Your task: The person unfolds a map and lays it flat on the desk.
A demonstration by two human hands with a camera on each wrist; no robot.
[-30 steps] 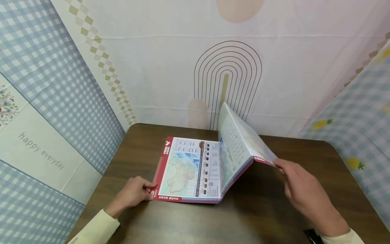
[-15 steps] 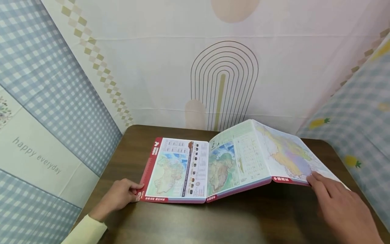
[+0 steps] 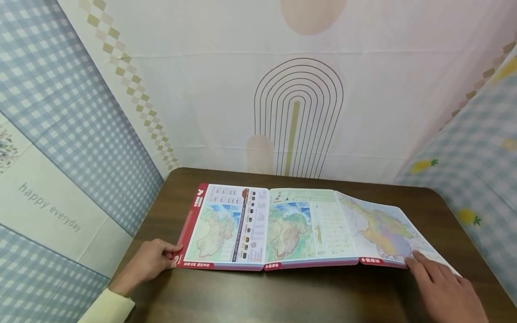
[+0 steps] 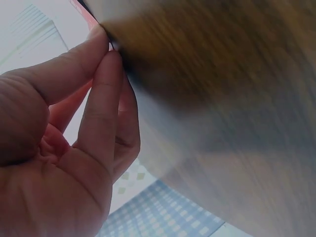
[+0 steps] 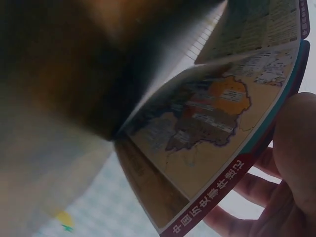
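A folding map (image 3: 291, 224) with red borders and several printed panels stretches across the wooden table. Its left panel lies flat, while the middle one rises slightly toward the right. My left hand (image 3: 147, 262) pinches the near left corner between thumb and fingers, also visible in the left wrist view. At the near edge of the right panel (image 3: 379, 229), my right hand (image 3: 446, 287) grips the map, fingers on top. In the right wrist view, the panel's underside (image 5: 207, 118) shows another map and a red strip; that panel is lifted off the table.
The dark wooden table (image 3: 258, 296) has a rounded far edge. A white cloth with arch lines (image 3: 299, 112) hangs behind it. Blue checked cloths hang at the left (image 3: 81, 89) and right (image 3: 476, 148).
My right hand has swung the map's folded panels out to the right and lowered them, unfolding it. The left hand keeps its pinch and has shifted slightly left with the corner.
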